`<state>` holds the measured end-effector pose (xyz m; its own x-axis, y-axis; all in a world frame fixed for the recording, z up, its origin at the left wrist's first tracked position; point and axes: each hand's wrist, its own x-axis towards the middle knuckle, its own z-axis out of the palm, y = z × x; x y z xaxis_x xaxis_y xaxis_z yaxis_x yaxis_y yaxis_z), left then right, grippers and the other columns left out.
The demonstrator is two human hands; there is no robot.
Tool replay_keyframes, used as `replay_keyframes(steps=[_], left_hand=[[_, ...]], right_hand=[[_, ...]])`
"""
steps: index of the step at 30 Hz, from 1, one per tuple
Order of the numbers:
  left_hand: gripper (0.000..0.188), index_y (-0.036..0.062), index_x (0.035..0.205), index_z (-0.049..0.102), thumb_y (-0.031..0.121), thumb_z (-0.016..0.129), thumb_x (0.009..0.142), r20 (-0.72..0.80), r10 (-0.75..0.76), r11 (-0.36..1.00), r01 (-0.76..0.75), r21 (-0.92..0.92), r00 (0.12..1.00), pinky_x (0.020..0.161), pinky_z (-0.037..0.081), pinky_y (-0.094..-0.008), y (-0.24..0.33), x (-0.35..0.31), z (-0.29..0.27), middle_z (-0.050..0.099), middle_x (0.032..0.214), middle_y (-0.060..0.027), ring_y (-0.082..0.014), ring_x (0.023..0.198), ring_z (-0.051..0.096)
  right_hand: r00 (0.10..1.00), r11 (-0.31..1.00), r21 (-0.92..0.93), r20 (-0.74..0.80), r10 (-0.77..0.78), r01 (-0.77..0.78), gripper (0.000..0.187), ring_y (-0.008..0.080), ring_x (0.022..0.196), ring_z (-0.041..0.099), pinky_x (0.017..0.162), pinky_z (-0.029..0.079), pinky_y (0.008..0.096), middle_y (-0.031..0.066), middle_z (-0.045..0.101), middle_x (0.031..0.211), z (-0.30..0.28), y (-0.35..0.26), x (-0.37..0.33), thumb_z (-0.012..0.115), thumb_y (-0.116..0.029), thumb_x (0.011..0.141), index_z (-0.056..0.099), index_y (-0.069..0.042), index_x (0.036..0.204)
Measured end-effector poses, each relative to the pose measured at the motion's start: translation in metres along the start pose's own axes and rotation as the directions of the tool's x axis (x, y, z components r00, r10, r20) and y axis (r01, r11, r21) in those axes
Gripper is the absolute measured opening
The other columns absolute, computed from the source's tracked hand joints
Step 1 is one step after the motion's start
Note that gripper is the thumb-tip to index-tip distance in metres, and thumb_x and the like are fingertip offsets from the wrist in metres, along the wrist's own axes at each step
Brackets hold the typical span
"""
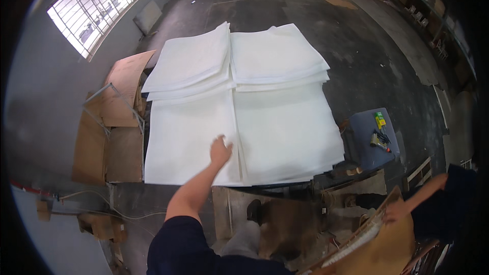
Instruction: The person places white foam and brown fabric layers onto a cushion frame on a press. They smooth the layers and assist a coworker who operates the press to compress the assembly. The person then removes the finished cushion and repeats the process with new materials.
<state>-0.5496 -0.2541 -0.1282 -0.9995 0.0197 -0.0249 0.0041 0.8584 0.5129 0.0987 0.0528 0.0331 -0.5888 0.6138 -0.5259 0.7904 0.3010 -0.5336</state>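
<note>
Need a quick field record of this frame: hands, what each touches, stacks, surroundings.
left hand: left hand reaches forward, palm down on the near-left white sheet stack
right hand: right hand at lower right, grip on the edge of a brown board
stacks: four piles of white sheets in a two-by-two block; far-left stack, far-right stack, near-right stack
right of stacks: blue stool with small tools on top
left of stacks: cardboard sheets and a metal frame
floor: dark concrete floor
</note>
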Motion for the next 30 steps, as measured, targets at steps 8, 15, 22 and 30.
replay_keyframes(steps=[8, 15, 22, 30], left_hand=[[0.101, 0.0107, 0.173, 0.035, 0.027, 0.091, 0.09, -0.322, 0.076, 0.93, 0.049, 0.364, 0.944, 0.125, 0.041, -0.0596, -0.008, 0.294, -0.056, 0.044, 0.172, -0.0208, -0.0438, 0.159, 0.042], [0.082, 0.0076, 0.167, 0.049, 0.028, 0.083, 0.096, -0.182, 0.192, 0.832, -0.061, 0.551, 0.964, 0.127, 0.042, -0.0568, 0.001, 0.382, -0.028, 0.058, 0.165, -0.0188, -0.0435, 0.154, 0.051], [0.061, -0.0078, 0.141, 0.071, 0.045, 0.066, 0.11, -0.118, 0.368, 0.889, -0.312, 0.336, 0.922, 0.119, 0.05, -0.0516, 0.034, 0.436, -0.122, 0.071, 0.141, -0.0337, -0.0488, 0.135, 0.066], [0.061, -0.0113, 0.137, 0.072, 0.043, 0.072, 0.109, 0.045, 0.326, 0.909, -0.326, 0.261, 0.944, 0.124, 0.047, -0.0489, 0.007, 0.292, -0.148, 0.071, 0.14, -0.0348, -0.0469, 0.141, 0.064]], right_hand=[[0.975, 0.938, -0.273, -0.003, 0.223, -0.215, 0.034, 0.0284, 0.094, 0.076, 0.086, 0.06, 0.0424, 0.0144, 0.081, 0.102, -0.003, -0.023, 0.03, 0.083, -0.043, 0.1, 0.074, -0.012, 0.105], [0.941, 0.895, -0.292, -0.088, 0.326, -0.337, 0.033, 0.0217, 0.082, 0.069, 0.079, 0.058, 0.0391, 0.0109, 0.076, 0.092, 0.019, -0.067, 0.021, 0.086, -0.036, 0.099, 0.067, -0.009, 0.093], [0.942, 0.955, -0.034, -0.177, 0.285, -0.295, 0.029, 0.0175, 0.08, 0.065, 0.075, 0.055, 0.0341, 0.0073, 0.074, 0.09, 0.061, -0.096, -0.005, 0.086, -0.027, 0.099, 0.064, -0.01, 0.092], [0.951, 0.962, -0.05, -0.175, 0.257, -0.269, 0.033, 0.0188, 0.078, 0.065, 0.073, 0.056, 0.0342, 0.0079, 0.075, 0.088, 0.048, -0.044, -0.008, 0.089, -0.03, 0.096, 0.064, -0.01, 0.089]])
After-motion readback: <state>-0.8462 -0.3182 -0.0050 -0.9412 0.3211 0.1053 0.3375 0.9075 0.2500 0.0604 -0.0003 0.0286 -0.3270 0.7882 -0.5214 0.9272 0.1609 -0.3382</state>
